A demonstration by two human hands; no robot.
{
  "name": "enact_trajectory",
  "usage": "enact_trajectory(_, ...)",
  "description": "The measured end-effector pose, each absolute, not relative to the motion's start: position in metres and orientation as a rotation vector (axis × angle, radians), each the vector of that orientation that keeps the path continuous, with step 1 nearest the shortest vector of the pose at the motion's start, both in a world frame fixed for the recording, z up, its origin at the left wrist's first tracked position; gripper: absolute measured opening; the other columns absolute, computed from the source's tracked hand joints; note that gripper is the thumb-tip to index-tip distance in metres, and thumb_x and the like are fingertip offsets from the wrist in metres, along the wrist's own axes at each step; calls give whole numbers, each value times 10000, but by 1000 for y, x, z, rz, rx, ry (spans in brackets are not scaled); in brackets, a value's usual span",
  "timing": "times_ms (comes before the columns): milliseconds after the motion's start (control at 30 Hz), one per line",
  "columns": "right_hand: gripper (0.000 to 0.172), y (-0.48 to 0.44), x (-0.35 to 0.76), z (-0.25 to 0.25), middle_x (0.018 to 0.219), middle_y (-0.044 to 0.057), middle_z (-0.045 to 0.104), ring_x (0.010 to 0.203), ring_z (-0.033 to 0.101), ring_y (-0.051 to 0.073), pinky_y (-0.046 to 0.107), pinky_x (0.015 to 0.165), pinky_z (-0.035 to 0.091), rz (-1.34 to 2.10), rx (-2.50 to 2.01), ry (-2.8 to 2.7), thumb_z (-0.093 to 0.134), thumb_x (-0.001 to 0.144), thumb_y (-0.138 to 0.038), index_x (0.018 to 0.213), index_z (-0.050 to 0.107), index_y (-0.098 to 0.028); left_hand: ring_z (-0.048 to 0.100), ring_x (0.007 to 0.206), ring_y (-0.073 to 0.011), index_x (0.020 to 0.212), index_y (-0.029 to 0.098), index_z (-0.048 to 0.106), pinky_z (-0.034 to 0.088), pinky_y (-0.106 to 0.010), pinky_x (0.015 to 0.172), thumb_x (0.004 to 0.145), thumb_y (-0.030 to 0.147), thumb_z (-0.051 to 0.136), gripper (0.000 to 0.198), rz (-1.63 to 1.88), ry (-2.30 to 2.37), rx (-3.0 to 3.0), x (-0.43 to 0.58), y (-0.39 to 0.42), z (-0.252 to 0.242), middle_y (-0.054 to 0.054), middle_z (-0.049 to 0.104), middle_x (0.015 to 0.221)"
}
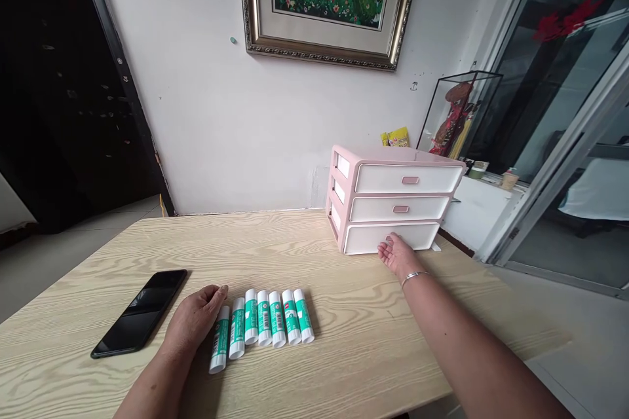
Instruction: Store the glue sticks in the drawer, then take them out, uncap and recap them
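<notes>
**A:** What's closest to the camera?

**B:** The left hand (pixel 190 322), lying palm down on a light wooden table (pixel 373 353). Its fingers are loosely curved, gripping nothing, and their tips sit just beside the top of the nearest of seven glue sticks (pixel 276 318).

**A:** How do the sticks lie?

**B:** Side by side on the table, white with green labels, fanned slightly and not quite in a straight row. A black smartphone (pixel 139 313) lies face up just left of the hand.

**A:** And the right hand (pixel 398 255)?

**B:** It's further out, palm up, with a silver bangle (pixel 414 278) on the wrist. The fingers are relaxed and slightly curled, with the tips at the pull (pixel 390 236) of the bottom drawer (pixel 366 239). I can't tell if they're actually touching it, but they're not clenched.

**A:** Which drawer is that?

**B:** The lowest of three in a pink-and-white drawer unit (pixel 393 200) standing at the table's far edge, all three shut.

**A:** Beyond that?

**B:** A yellow packet (pixel 396 137) and a glass display case (pixel 459 114) stand behind it, and a framed peacock picture (pixel 327 6) hangs on the white wall (pixel 206 105).
</notes>
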State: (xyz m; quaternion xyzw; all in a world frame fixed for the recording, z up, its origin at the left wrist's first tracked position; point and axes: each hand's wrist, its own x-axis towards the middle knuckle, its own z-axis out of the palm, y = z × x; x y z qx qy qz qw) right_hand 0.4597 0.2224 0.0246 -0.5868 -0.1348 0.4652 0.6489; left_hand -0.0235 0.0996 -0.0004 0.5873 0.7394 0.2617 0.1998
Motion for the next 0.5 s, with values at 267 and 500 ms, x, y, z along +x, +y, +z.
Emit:
enact_trajectory(267, 197, 209, 462, 21, 598, -13, 563, 523, 578, 108, 186, 469, 477, 1033, -1352, -296, 574, 888, -331, 759, 534, -188, 677, 725, -229, 836, 233, 703, 407, -276, 618, 892, 596, 409, 470, 716, 2054, 1646, -21, 97, 4, -15, 712, 685)
enact_trajectory(500, 199, 166, 473, 12, 562, -44, 511, 502, 558, 102, 176, 436, 421, 1004, -1354, -286, 615, 848, -354, 763, 531, -194, 669, 724, -229, 862, 238, 702, 405, -287, 640, 902, 594, 392, 474, 667, 2060, 1663, -23, 98, 3, -13, 707, 680)
